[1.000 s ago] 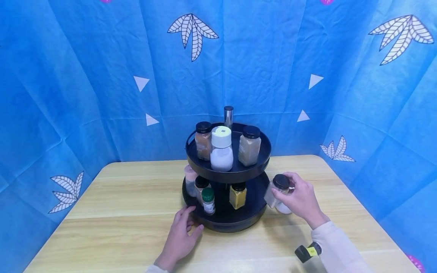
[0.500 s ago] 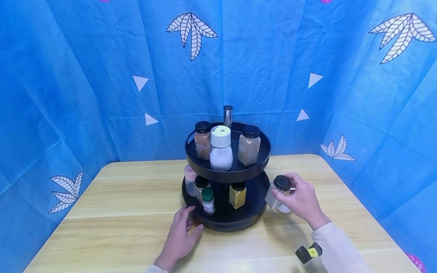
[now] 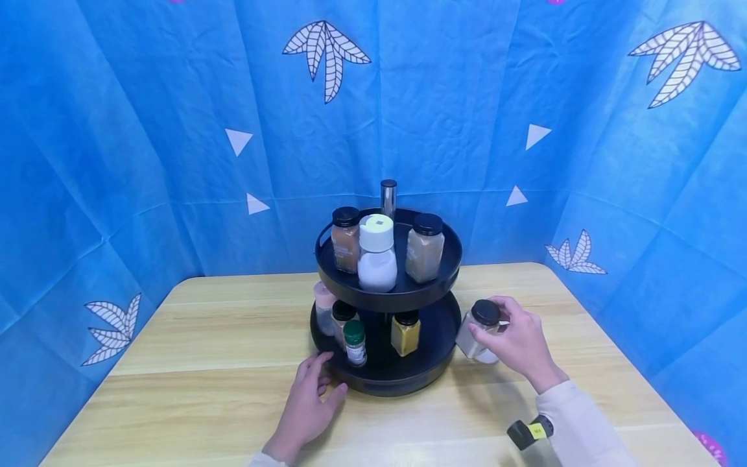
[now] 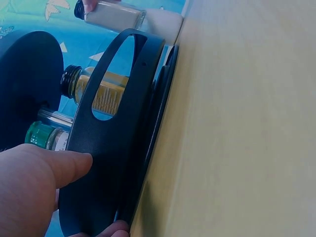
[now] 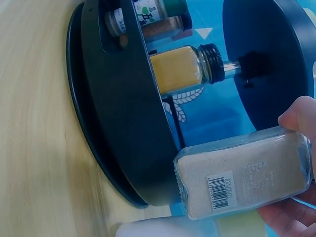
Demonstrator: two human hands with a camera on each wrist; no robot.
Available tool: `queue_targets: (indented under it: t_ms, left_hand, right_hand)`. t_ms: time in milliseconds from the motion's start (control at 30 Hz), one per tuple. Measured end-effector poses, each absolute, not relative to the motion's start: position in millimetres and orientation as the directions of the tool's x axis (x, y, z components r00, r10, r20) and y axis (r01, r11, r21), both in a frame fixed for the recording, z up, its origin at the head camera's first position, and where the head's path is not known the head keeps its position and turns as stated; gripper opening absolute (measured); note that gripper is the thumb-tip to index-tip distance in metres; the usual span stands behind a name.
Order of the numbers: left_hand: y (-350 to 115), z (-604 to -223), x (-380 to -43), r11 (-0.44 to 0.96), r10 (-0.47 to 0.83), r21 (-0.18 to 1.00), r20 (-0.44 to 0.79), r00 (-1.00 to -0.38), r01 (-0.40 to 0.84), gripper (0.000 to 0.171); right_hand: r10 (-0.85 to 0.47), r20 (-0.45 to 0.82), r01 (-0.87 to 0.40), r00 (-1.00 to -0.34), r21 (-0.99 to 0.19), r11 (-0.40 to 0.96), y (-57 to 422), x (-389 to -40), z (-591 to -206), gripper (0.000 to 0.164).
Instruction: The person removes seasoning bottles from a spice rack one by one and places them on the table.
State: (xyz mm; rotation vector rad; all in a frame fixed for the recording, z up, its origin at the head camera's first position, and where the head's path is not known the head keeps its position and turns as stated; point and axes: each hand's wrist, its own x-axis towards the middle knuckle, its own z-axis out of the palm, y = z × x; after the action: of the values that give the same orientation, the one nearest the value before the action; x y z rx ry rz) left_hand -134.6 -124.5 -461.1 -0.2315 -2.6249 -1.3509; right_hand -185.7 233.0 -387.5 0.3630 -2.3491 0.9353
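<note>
- Head view: right hand (image 3: pixel 519 338) has a black-lidded jar (image 3: pixel 470 336) pinched, kinda tilted, just right of the lower tray (image 3: pixel 388 385)
- left hand (image 3: pixel 306 400): thumb and fingers spread, touching that tray's side
- yellow jar (image 3: pixel 405 337) standing inside it

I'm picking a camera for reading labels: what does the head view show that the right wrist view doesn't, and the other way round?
Only the head view: the black cap of the held jar, and the right sleeve.

Only the right wrist view: the barcode label on that jar, and the underside of the upper tray.

Both: the held jar in the right hand, the yellow jar, the green-capped jar and the lower tray.
</note>
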Motion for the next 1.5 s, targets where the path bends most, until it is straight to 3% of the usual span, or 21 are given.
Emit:
queue_targets:
  t_ms: [1500]
  left_hand:
    - [-125,-465,-136,0.572,0.053,0.788,0.242,-0.969,0.228,0.060]
  right_hand:
    - [-0.050,0.605,-0.457,-0.794,-0.542,0.705,233,-181,-400,0.047]
